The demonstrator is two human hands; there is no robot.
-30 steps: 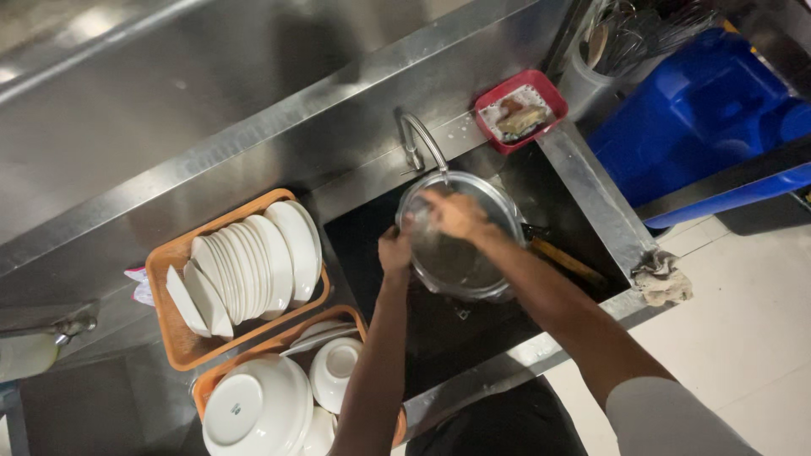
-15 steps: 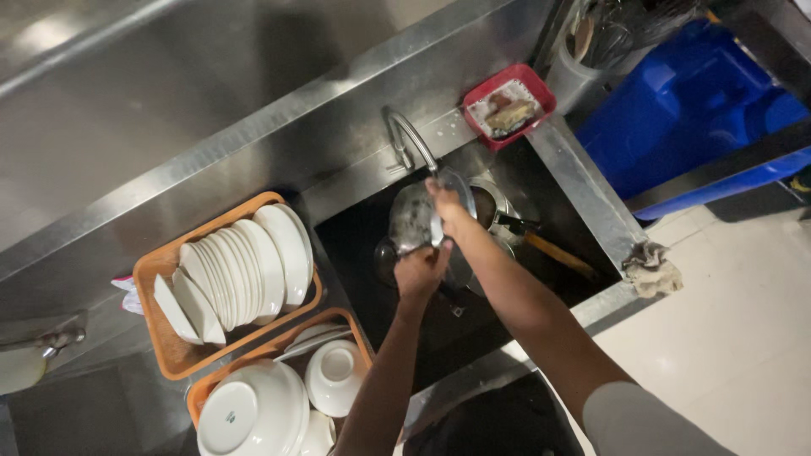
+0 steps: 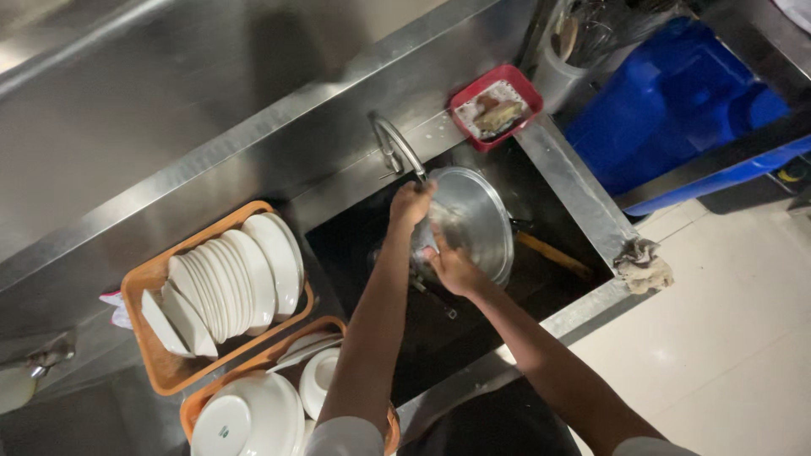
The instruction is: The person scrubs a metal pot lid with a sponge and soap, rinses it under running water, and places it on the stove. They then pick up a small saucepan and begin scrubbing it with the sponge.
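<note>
A round steel pot lid (image 3: 469,221) is held tilted on edge inside the dark sink (image 3: 355,245), just under the curved faucet (image 3: 395,150). The lid's upper left rim is pinched by the left hand (image 3: 411,203), fingers closed over the edge. The right hand (image 3: 452,267) is pressed against the lid's lower left face; whether something is held in that grip cannot be told, since the fingers are blurred.

Judged from the look: the lid is stiff, thin metal, moderately light, and probably wet and slippery. It would not break, but it could slide from a one-sided pinch. The rim is the safest place to take hold, with a second hand supporting the face or opposite edge. A dark handle (image 3: 553,255) lies in the sink just right of the lid, apart from both hands.

On the steel tabletop (image 3: 211,169), left of the sink, white plates (image 3: 228,279) are stood on edge in an orange rack (image 3: 152,279). Nearer, white bowls (image 3: 253,414) are stacked in a second orange rack (image 3: 196,407). A red tray (image 3: 463,103) with scrubbing pads is set behind the sink. A crumpled rag (image 3: 644,263) is draped over the sink's right corner. A blue bin (image 3: 676,110) stands well apart, at right.
</note>
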